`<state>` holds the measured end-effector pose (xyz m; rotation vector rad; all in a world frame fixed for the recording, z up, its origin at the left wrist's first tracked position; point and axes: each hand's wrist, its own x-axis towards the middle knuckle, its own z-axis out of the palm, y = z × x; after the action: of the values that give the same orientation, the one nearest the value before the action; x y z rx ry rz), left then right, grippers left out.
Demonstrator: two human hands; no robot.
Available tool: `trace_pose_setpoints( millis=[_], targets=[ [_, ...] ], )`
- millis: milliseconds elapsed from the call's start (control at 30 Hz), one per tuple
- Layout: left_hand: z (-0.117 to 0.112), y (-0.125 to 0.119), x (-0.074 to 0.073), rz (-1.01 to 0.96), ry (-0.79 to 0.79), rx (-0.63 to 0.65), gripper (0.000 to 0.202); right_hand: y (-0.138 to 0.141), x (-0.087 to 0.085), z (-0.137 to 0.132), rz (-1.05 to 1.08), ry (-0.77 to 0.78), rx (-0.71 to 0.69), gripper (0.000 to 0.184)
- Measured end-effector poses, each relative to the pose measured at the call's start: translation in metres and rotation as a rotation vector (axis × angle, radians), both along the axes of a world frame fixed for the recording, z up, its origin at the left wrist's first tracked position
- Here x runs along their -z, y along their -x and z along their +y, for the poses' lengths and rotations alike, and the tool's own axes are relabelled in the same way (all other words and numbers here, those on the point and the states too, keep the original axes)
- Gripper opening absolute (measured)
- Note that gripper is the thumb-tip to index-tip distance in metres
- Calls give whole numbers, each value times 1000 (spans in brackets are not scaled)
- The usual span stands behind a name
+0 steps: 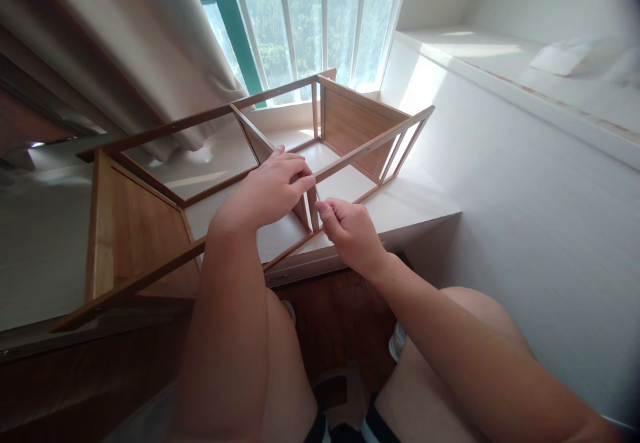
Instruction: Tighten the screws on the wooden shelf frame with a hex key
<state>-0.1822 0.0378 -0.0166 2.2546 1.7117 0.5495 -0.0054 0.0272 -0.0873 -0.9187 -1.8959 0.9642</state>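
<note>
A brown wooden shelf frame (373,146) lies on its side on the white ledge, with panels at both ends and a divider across its middle. My left hand (273,186) is curled over the frame where the middle divider meets the near rail, with its thumb and fingertips close to the joint. Just to the right, my right hand (350,230) is closed in a pinch below that rail. A thin, light metal rod (319,194) shows between its fingers and the joint; most of it is hidden by the fist.
Beyond the frame is a barred window (305,30), with a beige curtain (150,50) hanging at the left. A white wall (500,176) with a shelf on top bounds the right side. The ledge (415,196) ends above a dark wooden floor (340,310), between my legs.
</note>
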Motion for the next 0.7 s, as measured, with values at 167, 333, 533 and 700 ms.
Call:
trace_pose_setpoints(
  millis=[167, 333, 533, 700],
  targets=[
    [1, 1, 2, 22, 0, 4, 30, 2, 0, 0, -213, -160, -14, 40],
    [1, 1, 2, 23, 3, 0, 31, 4, -2, 2, -336, -223, 76, 42],
    [0, 1, 0, 31, 21, -19, 30, 2, -8, 2, -447, -269, 122, 40],
    [2, 1, 3, 41, -16, 21, 29, 1, -11, 0, -474, -279, 146, 40]
  ],
)
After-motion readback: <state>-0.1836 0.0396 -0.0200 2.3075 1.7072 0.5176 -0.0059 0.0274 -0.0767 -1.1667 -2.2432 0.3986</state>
